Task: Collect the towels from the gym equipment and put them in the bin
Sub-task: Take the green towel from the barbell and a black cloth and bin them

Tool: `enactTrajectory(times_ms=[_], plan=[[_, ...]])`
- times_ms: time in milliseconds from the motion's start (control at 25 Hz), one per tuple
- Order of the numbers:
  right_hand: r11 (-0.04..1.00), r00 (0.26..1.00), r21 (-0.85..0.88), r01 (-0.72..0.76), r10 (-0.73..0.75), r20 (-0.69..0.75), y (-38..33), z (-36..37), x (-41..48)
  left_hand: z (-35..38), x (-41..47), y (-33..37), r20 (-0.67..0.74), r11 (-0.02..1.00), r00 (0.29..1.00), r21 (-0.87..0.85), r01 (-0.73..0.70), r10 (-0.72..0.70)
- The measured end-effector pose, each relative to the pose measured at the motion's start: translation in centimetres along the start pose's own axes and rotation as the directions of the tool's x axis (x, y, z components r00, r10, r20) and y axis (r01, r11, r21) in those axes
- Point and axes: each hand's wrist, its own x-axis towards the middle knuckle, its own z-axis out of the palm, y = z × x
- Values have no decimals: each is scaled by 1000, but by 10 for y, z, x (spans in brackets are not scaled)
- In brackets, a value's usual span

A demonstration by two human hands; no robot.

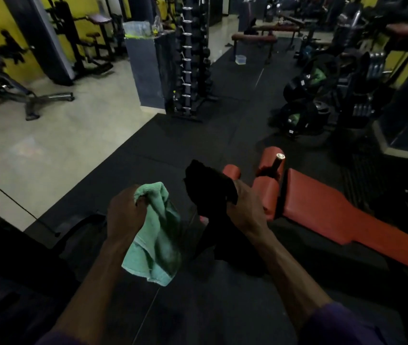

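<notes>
Bench (322,210) near right; dumbbell rack (191,58) ahead; tub (241,59) right of rack.

A dumbbell rack (188,66) on black floor matting (223,138) stands beside a grey pillar (145,70).

Purple sleeves (342,324), bare forearms (295,277)

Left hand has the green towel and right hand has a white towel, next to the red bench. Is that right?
Not quite. The right hand grips a black towel, not a white one, as the head view shows. The rest holds: the left hand grips the green towel, next to the red bench.
</notes>
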Motion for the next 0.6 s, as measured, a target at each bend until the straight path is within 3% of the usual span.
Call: enactTrajectory(times_ms=[160, 360, 600], plan=[[997, 998, -49, 52, -53, -20, -4, 33, 87, 23, 83, -25, -22, 998, 999, 33, 48, -48], [993, 994, -99, 70, -77, -76, -3, 88, 200, 55, 194, -74, -67, 999, 998, 40, 8, -5], [991, 987, -133, -19, -3, -160, -15, 169, 337, 92, 338, -136, -4, 998, 999, -58, -34, 33]])
